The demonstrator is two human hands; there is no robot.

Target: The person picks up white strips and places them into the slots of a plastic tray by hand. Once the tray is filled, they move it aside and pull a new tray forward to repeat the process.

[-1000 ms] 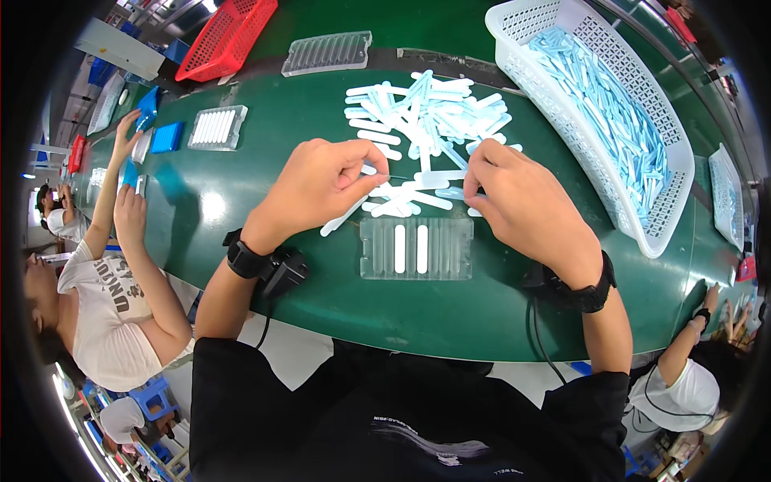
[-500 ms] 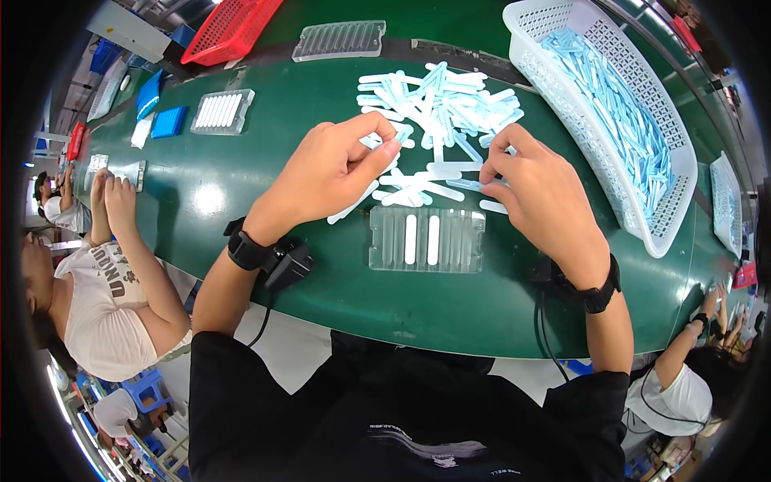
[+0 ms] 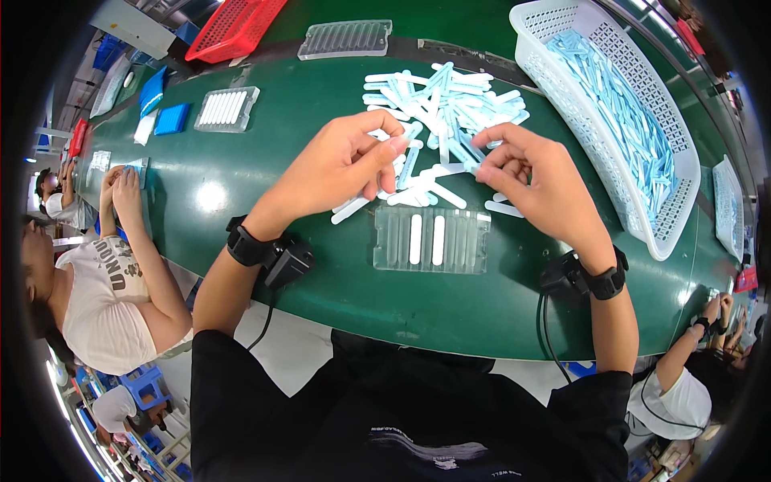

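Note:
My left hand (image 3: pixel 345 165) is closed in a pinch at the left side of a loose pile of flat, round-ended sticks (image 3: pixel 442 108), pale blue and white. A stick's pale end (image 3: pixel 414 144) shows at its fingertips; the rest is hidden. At the pile's right edge is my right hand (image 3: pixel 534 177), thumb and forefinger apart, with blue sticks (image 3: pixel 464 153) right beside the tips. Between and below my hands lies a clear grooved plastic tray (image 3: pixel 387 241). Two white sticks (image 3: pixel 415 239) stand side by side in its middle grooves.
A white basket (image 3: pixel 562 104) full of blue sticks stands at the right. Farther off lie a clear tray (image 3: pixel 345 40), a filled tray (image 3: pixel 227 109), a red basket (image 3: pixel 233 30) and a blue block (image 3: pixel 172 119). Co-workers sit at the left (image 3: pixel 112 297) and right.
My right hand has moved up toward the pile, and its thumb and forefinger have parted from the blue stick they held. My left hand stays near the pile, still pinched.

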